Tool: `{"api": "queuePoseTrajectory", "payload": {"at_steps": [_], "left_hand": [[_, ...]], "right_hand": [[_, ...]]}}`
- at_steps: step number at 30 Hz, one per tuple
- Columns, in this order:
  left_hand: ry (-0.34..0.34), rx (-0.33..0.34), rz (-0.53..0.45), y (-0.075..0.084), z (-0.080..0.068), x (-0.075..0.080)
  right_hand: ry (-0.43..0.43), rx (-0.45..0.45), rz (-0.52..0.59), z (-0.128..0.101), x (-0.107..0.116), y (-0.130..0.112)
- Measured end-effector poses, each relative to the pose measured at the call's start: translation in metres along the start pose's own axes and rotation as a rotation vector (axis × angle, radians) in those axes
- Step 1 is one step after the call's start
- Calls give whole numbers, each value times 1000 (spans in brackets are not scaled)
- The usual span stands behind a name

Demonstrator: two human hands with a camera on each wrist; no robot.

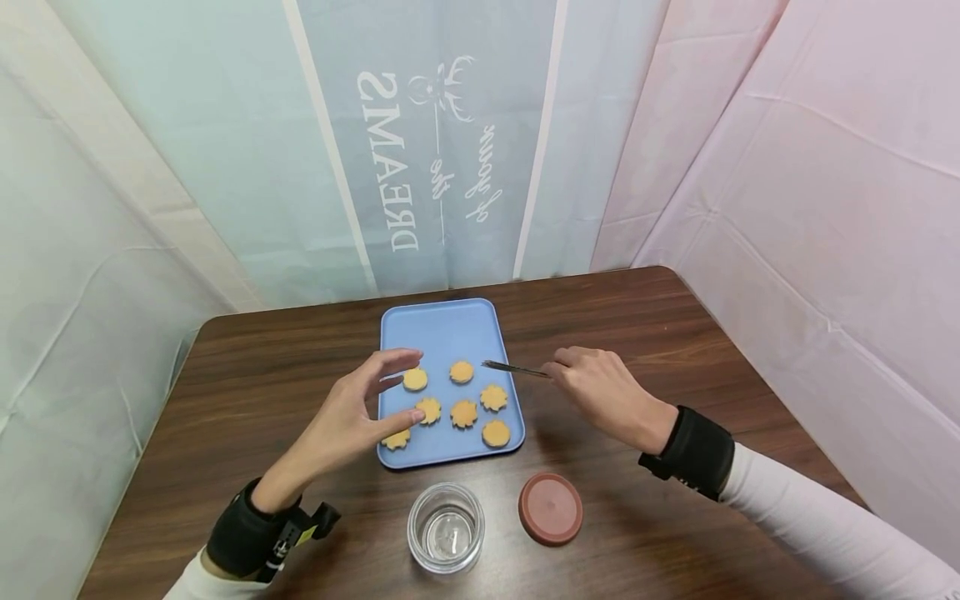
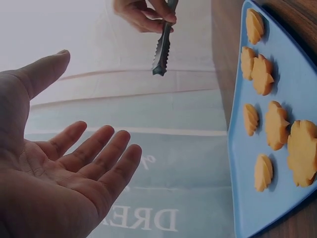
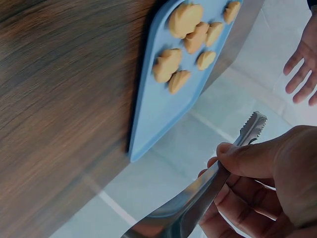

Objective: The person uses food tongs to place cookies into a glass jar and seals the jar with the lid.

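Dark wooden table (image 1: 225,392) carries a blue tray (image 1: 442,329) of cookies (image 1: 464,413); left hand (image 1: 352,417) hovers released at its left edge, right hand (image 1: 603,392) pinching metal tongs (image 1: 513,369).

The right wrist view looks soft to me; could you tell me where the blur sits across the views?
Right wrist view: brown wooden table streaked with blur, metal serrated tongs fairly sharp. Left wrist view: open left hand dim. Head view: evenly lit, sharp.

My left hand (image 1: 352,412) hovers with palm open, fingers (image 2: 99,153) spread and slightly bent, thumb apart. My right hand (image 1: 607,392) is extended forward, thumb and fingers (image 3: 247,161) pinched closed. Both wrists carry black straps; forearms in white sleeves.
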State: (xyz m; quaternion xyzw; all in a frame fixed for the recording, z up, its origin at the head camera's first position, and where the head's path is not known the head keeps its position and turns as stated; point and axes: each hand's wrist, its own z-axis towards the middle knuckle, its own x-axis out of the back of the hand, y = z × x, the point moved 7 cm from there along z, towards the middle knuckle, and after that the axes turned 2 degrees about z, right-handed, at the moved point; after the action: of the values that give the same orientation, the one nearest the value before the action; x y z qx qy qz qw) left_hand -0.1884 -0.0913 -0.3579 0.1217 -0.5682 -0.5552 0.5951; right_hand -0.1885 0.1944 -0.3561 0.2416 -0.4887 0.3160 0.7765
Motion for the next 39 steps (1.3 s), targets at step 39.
{"api": "queuePoseTrajectory", "payload": {"at_steps": [39], "left_hand": [[29, -144, 7, 23, 6, -18]], "right_hand": [[70, 185, 69, 33, 19, -74]]}}
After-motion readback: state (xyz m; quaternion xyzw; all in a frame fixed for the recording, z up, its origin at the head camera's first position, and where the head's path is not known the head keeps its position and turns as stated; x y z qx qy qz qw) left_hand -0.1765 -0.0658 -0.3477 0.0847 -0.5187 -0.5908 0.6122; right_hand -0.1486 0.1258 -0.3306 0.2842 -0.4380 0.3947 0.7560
